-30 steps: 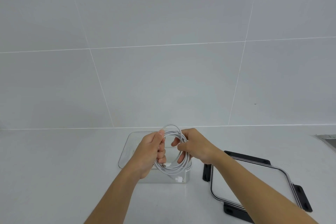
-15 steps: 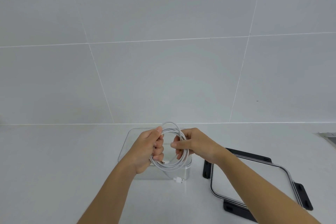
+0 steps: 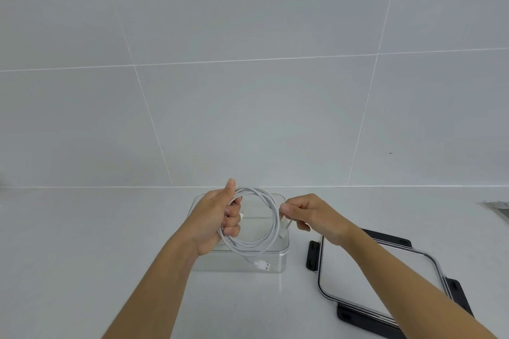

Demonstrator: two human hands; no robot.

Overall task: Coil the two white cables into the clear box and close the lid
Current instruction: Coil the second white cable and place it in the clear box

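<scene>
Noted white cable coil [image 3: 274, 212] standing on edge at lower centre, directly over the open clear box [image 3: 275, 263], left grip [image 3: 217, 224] clenched round its left arc, right grip [image 3: 311, 215] pinching a loose end at its right (lid [image 3: 341, 281] lower right on desk [image 3: 110, 242]).

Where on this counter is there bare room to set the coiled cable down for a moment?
The counter left of the clear box is bare, as is the strip in front of it. The right side is crowded: the lid lies there, with a metal edge beyond it.
</scene>
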